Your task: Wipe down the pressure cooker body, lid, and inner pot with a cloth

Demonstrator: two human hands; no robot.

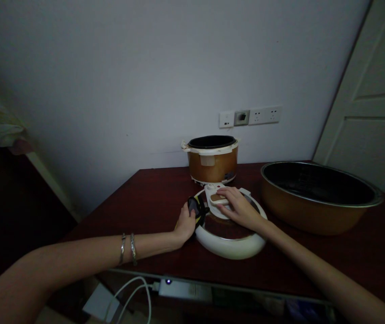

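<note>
A white round rice cooker lid point(231, 247) with a brown top panel lies on the dark red table, in front of the cooker body. My right hand point(241, 209) is on top of it, fingers and thumb about its brown-and-white handle point(216, 198). At the lid's left edge, my left hand point(186, 225) is closed around a small black, grey and yellow object point(197, 209), whose kind I cannot make out. The object is against or very close to the lid's rim. Behind stands the gold-brown rice cooker body point(212, 166), lidless, with a dark inside.
A large gold-brown inner pot point(309, 216) with a dark inside stands on the table point(138, 207) at the right. Sockets point(264, 115) are on the wall behind. Below the table's front edge are a white power strip point(185, 290) and white cables point(148, 297). A door point(374, 112) is at the right.
</note>
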